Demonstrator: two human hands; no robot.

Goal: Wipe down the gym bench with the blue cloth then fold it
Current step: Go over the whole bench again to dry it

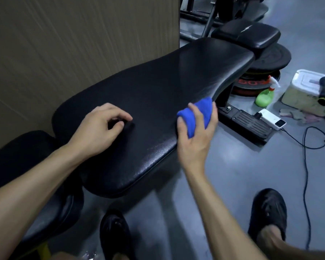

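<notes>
At the bench's (158, 102) right edge, a person's right hand (195, 136) grips the bunched blue cloth (195, 114) against the padded side, apparently to wipe it, while the left hand (99, 128), fingers loosely curled and empty, steadies on the surface.

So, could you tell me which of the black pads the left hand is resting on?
The left hand rests on the long bench pad, beside the wall, not the smaller pads.
</notes>
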